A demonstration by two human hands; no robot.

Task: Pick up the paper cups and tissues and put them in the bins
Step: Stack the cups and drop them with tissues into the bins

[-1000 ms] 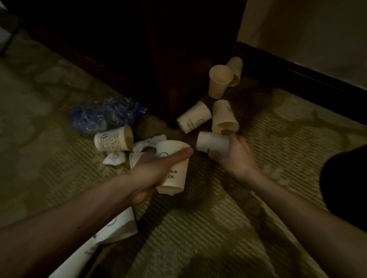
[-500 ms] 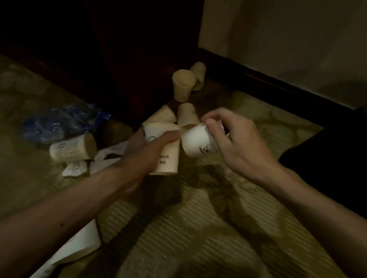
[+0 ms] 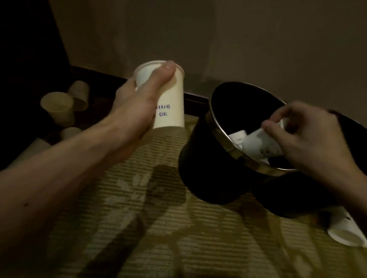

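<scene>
— Small white paper cup (image 3: pixel 260 146), location?
— Right hand (image 3: pixel 311 136), fingers clamped on it, tilted, at mouth of round black metal-rimmed bin (image 3: pixel 233 150). Tall white printed paper cup (image 3: pixel 171 100): left hand (image 3: pixel 135 109) fingers gripping it upright; bin at its 3 o'clock.

The left hand (image 3: pixel 135 109) hides some lettering on the tall cup (image 3: pixel 173 96); the corner cup (image 3: pixel 347 235) is cropped.

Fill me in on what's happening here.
A person is binning paper cups. The right hand holds a white cup at the mouth of the black bin, where some paper already lies. The left hand grips a taller printed cup beside the bin. More cups lie on the carpet at the left.
</scene>
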